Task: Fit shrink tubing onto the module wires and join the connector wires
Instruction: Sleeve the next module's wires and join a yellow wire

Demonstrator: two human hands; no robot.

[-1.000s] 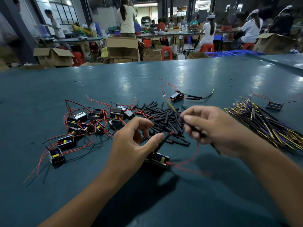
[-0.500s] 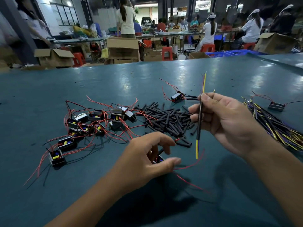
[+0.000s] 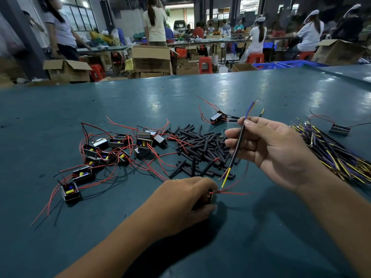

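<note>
Connector wire (image 3: 238, 142) pinched upright in right hand (image 3: 275, 149), yellow tip just above module (image 3: 208, 194) gripped by left hand (image 3: 186, 199) on surface (image 3: 140, 101). Joining step; next, probably: bare ends together, twist.

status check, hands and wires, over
Right hand pinches connector wire, yellow end down. Left hand grips module, red leads out. Ends near, not visibly joined. Nothing between them.
</note>
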